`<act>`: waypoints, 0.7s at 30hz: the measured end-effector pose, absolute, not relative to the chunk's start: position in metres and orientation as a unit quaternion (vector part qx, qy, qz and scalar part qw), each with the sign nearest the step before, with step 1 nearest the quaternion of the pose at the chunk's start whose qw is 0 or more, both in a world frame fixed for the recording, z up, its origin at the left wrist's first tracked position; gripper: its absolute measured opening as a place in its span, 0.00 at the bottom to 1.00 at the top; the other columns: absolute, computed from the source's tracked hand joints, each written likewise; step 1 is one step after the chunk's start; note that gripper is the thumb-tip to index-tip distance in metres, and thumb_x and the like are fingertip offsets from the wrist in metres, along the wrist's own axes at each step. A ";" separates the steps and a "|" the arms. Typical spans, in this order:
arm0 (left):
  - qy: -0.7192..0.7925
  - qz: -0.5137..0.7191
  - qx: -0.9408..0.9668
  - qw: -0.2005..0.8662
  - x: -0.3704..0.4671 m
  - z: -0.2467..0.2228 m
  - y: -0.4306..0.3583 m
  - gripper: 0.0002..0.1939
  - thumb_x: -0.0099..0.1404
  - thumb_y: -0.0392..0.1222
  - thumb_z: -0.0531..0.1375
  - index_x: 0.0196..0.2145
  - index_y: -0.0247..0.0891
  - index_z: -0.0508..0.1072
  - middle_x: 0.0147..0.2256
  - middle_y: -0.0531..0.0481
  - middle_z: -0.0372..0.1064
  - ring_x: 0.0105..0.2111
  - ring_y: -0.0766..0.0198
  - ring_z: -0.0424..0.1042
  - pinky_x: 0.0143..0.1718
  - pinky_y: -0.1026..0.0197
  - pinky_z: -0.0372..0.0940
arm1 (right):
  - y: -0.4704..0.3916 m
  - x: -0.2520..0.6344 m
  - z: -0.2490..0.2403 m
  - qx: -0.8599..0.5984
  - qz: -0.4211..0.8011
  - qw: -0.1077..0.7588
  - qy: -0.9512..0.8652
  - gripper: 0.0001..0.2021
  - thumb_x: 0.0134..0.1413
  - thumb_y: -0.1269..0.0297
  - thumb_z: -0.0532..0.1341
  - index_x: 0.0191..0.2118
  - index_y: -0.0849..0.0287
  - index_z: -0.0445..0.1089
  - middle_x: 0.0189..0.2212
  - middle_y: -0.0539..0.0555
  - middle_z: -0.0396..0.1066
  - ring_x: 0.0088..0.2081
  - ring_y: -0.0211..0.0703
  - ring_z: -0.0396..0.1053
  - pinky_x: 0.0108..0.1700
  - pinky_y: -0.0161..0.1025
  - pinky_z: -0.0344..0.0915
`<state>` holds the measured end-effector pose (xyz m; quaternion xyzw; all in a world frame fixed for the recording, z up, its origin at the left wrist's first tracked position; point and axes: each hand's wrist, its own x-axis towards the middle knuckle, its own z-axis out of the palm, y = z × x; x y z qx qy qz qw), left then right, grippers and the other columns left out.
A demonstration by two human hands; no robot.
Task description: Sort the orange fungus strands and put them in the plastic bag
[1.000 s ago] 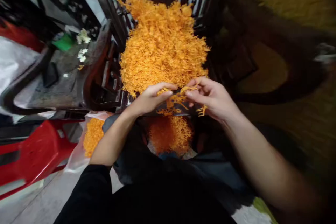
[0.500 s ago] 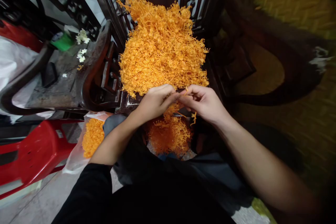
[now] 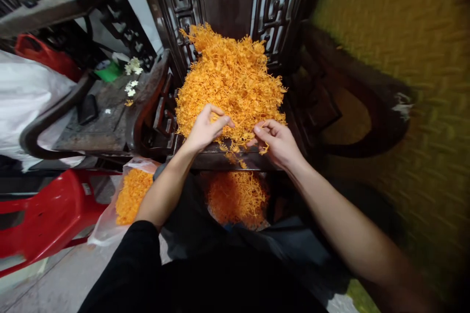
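Observation:
A big heap of orange, stringy, flower-like sprigs [image 3: 231, 76] rests on the seat of a dark carved wooden chair [image 3: 235, 159]. My left hand [image 3: 206, 129] hovers over the heap's front left, thumb and fingers apart, with nothing visible between them. At the front right, my right hand [image 3: 279, 144] pinches a small orange sprig [image 3: 264, 147] between thumb and fingers. A few loose bits [image 3: 233, 149] hang over the seat's front edge between the hands. Below, between my legs, lies another orange pile [image 3: 238, 195]; what holds it is mostly hidden.
A clear plastic bag [image 3: 106, 227] of orange bits stands to my left beside a red plastic stool [image 3: 51, 215]. On the neighbouring wooden seat [image 3: 106, 132] are white flowers [image 3: 132, 66], a green container [image 3: 109, 72] and a dark flat object [image 3: 87, 109]. A carved armrest [image 3: 374, 117] curves at right.
My hands, together at the seat's front edge before, have come apart and moved up to the heap. The left fingers have opened. The view has tilted up slightly.

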<state>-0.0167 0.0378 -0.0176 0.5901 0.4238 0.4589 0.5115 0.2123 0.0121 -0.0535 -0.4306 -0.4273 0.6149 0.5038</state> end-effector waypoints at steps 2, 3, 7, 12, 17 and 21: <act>0.432 0.409 0.656 0.464 -0.010 -0.018 0.034 0.15 0.71 0.51 0.63 0.49 0.39 0.70 0.36 0.50 0.78 0.22 0.72 0.65 0.25 0.66 0.60 | 0.012 0.205 -0.055 -0.432 0.609 0.505 -0.433 0.27 0.40 0.44 0.78 0.36 0.57 0.70 0.25 0.46 0.68 0.24 0.39 0.75 0.22 0.32 0.59; 0.437 0.386 0.692 0.427 -0.007 -0.018 0.030 0.16 0.71 0.51 0.63 0.49 0.39 0.73 0.40 0.47 0.79 0.29 0.69 0.72 0.33 0.64 0.66 | 0.012 0.204 -0.055 -0.435 0.605 0.507 -0.432 0.27 0.39 0.44 0.78 0.37 0.57 0.69 0.25 0.46 0.68 0.24 0.39 0.75 0.23 0.32 0.60; 0.454 0.302 0.775 0.319 0.007 -0.014 0.010 0.18 0.70 0.55 0.64 0.46 0.38 0.78 0.44 0.46 0.80 0.43 0.58 0.77 0.50 0.56 0.68 | 0.007 0.207 -0.051 -0.447 0.594 0.507 -0.436 0.28 0.36 0.45 0.79 0.38 0.55 0.71 0.26 0.48 0.73 0.26 0.41 0.74 0.24 0.34 0.62; 0.381 0.304 0.839 0.241 0.016 -0.014 -0.011 0.17 0.77 0.52 0.56 0.41 0.36 0.77 0.39 0.47 0.79 0.40 0.61 0.76 0.46 0.59 0.67 | -0.010 0.212 -0.040 -0.443 0.599 0.479 -0.464 0.27 0.35 0.47 0.80 0.38 0.58 0.77 0.28 0.53 0.78 0.25 0.39 0.71 0.22 0.33 0.61; 0.416 0.373 0.801 0.214 0.020 0.003 -0.047 0.19 0.75 0.55 0.57 0.39 0.37 0.75 0.35 0.47 0.76 0.35 0.60 0.73 0.41 0.58 0.64 | -0.041 0.212 -0.008 -0.400 0.599 0.463 -0.517 0.27 0.33 0.47 0.81 0.36 0.60 0.77 0.22 0.54 0.76 0.21 0.36 0.67 0.20 0.32 0.57; 0.450 0.447 0.740 0.223 0.016 0.041 -0.078 0.17 0.73 0.54 0.61 0.34 0.38 0.71 0.31 0.50 0.72 0.32 0.62 0.68 0.38 0.60 0.61 | -0.078 0.209 0.039 -0.371 0.544 0.478 -0.581 0.25 0.36 0.48 0.80 0.34 0.61 0.76 0.20 0.50 0.72 0.19 0.32 0.63 0.20 0.31 0.57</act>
